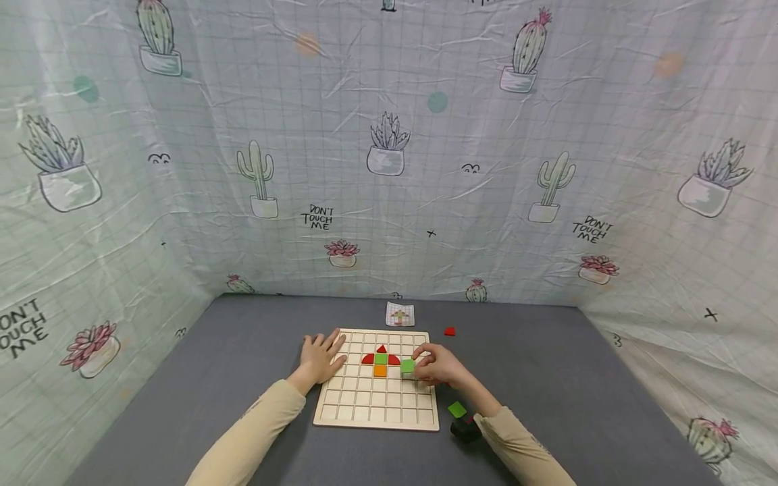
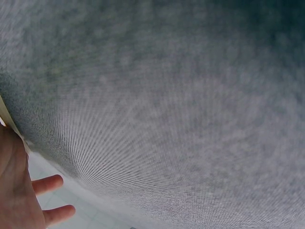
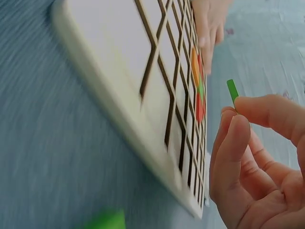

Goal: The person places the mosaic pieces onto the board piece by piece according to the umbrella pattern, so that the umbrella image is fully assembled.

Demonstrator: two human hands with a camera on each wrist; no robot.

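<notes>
A green tile (image 1: 408,366) is pinched by the right hand (image 1: 440,365) above the board (image 1: 377,398), at two o'clock from its centre; at ten o'clock its edge is touched by the spread left hand (image 1: 317,358).

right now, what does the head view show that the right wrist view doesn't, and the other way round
Only the head view: the far loose red piece, the black object and the tan sleeves.

Only the right wrist view: the palm side of the right hand, with the pinched green square edge-on.

Both: that grip, the grid board, the orange square and the left hand.
</notes>
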